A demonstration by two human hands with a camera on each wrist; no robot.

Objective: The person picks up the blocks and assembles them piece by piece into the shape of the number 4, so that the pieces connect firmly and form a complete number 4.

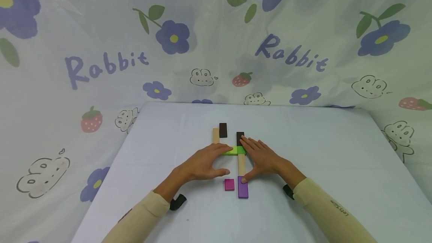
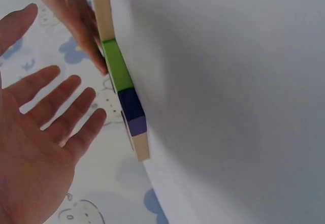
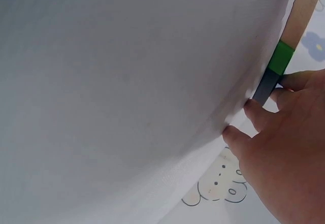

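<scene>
Now we seem to be lining up a row of blocks (image 1: 241, 164), our right hand (image 1: 263, 159) resting straight fingers by the black block (image 1: 239, 140) at its far end, thumb at the purple block (image 1: 243, 191). Our left hand (image 1: 204, 162), fingers loose, holds nothing near the lime block (image 1: 231, 152). Next we likely need soft pushes, minding the pink block (image 1: 229, 185); the table (image 1: 324, 138) gives plenty of room before its side edges.
</scene>
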